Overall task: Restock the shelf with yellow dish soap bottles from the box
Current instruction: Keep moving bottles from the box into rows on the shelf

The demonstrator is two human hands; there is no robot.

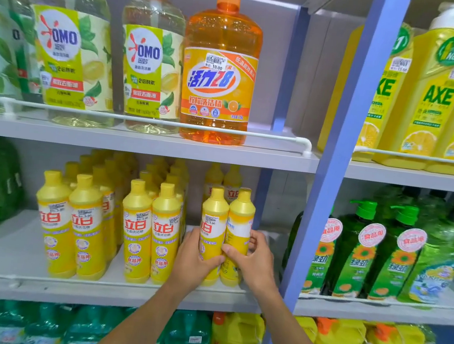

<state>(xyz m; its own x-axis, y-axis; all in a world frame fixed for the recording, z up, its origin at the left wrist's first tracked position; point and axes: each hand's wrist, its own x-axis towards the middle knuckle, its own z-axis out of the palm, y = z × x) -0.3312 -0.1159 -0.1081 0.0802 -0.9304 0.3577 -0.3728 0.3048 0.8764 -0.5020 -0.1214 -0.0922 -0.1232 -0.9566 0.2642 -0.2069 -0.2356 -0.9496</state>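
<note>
1. I see both hands raised at the lower centre of the frame, in front of the middle shelf (pixel 119 293).
2. My left hand (pixel 195 256) is wrapped around the lower body of the left yellow bottle (pixel 213 221); the fingers curl round its front and the thumb lies behind it, so the hand is closed on that bottle.
3. My right hand (pixel 255 258) grips the right yellow bottle (pixel 239 224). The thumb presses on its front face near the seam between the two bottles, and the fingertips show past its right edge.
4. The two held bottles stand upright and touch side by side. Their bases are at the front edge of the middle shelf, just left of the blue upright post (pixel 334 170). I cannot tell whether the bases rest fully on the shelf board.
5. The left bottle shows its front label; the right bottle shows a plainer face.
6. Behind the held pair, two more yellow bottles (pixel 223 180) stand deeper on the same shelf.
7. Left of centre, rows of stocked yellow bottles (pixel 150 231) fill the shelf in pairs running front to back.
8. On the shelf above, upper centre, stands an orange pump bottle (pixel 218 85).
</note>
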